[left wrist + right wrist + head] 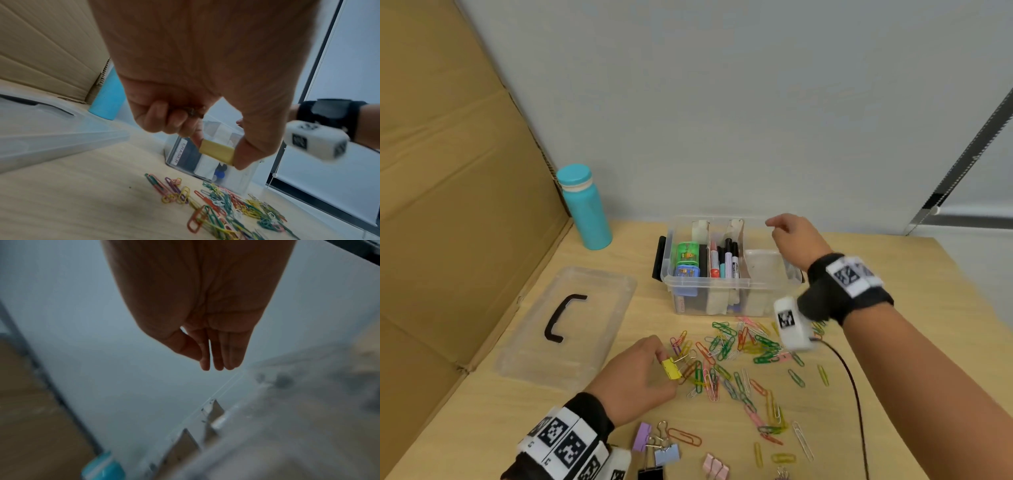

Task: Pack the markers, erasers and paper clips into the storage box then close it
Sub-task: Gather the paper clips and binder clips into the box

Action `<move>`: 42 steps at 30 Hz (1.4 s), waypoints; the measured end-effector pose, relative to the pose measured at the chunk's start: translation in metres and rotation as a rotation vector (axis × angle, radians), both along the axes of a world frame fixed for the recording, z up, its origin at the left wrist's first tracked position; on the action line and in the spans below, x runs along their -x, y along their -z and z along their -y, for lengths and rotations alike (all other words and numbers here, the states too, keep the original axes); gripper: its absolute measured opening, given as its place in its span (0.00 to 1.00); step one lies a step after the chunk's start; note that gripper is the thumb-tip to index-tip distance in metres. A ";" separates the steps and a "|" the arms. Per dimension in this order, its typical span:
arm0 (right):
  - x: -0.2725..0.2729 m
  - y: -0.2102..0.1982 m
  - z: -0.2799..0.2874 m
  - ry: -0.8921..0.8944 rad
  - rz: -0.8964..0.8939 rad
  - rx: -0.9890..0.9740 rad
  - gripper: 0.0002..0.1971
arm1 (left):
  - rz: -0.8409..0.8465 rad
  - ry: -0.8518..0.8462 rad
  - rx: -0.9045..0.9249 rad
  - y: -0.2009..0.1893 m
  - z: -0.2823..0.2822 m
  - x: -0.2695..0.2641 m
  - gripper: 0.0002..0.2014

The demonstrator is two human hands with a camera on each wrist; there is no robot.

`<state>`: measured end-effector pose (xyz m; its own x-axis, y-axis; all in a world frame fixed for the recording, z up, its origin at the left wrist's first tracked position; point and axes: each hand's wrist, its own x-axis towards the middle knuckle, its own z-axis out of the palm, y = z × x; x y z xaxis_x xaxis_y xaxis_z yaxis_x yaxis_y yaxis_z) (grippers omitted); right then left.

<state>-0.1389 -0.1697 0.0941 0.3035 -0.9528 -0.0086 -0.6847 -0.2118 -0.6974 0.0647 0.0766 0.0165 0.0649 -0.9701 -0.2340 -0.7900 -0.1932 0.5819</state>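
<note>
A clear storage box (722, 282) stands open at the table's back, with erasers (687, 260) in its left compartment and markers (726, 260) in the middle one. Its right compartment (763, 263) looks bare. Several coloured paper clips (736, 356) lie scattered in front of the box. My left hand (640, 373) pinches a yellow binder clip (671, 369) (218, 151) between thumb and forefinger, just above the clips' left edge. My right hand (789, 236) (213, 356) hovers over the box's right end, fingers straight and together, holding nothing.
The clear lid (566, 325) with a black handle lies left of the box. A teal bottle (585, 207) stands at the back left against a cardboard wall (448, 205). More binder clips (657, 448) lie near the front edge. A black cable (856, 394) trails from my right wrist.
</note>
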 end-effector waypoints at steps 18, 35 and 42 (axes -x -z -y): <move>0.041 0.099 -0.066 0.022 -0.080 0.433 0.31 | 0.377 0.016 0.277 -0.085 0.237 0.097 0.22; 0.044 0.098 -0.067 -0.010 -0.120 0.392 0.29 | 0.138 0.190 0.409 -0.096 0.101 0.040 0.18; 0.049 0.073 -0.127 -0.069 -0.047 0.601 0.16 | 0.097 0.165 0.085 -0.022 0.009 0.001 0.11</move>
